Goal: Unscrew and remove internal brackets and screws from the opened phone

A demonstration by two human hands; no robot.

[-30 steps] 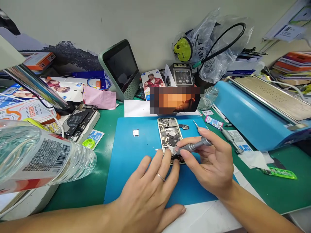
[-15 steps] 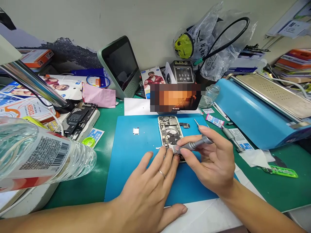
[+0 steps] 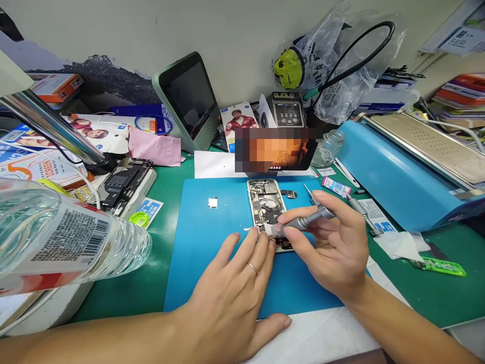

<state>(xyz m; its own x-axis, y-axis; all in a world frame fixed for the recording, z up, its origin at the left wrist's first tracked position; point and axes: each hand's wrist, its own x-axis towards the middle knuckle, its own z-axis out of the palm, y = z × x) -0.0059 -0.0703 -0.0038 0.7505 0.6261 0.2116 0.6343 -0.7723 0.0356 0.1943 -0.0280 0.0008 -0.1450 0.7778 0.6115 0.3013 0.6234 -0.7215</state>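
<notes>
An opened smartphone (image 3: 269, 203) lies on the blue mat (image 3: 204, 253), its inner parts bare. My left hand (image 3: 235, 278) is spread palm down, a ring on one finger, with fingertips against the phone's lower left edge. Pinched between thumb and fingers of my right hand (image 3: 337, 242) is a grey knurled-handle tool (image 3: 303, 221). Its flat, pale end meets the lower part of the phone, partly hidden by my left fingertips. Behind the right fingers shows a thin pointed metal tip (image 3: 308, 191); whether that hand holds it I cannot tell.
A small silvery part (image 3: 212, 202) lies left on the mat, and a dark module (image 3: 290, 193) right of the phone. A large clear bottle (image 3: 76, 237) stands near left. At right are a blue machine (image 3: 401, 177), a second grey-handled tool (image 3: 364, 212) and a green cutter (image 3: 441, 266).
The tool's handle and my right hand shift very slightly right relative to the phone. My left hand keeps nearly the same place. The whole view moves a little.
</notes>
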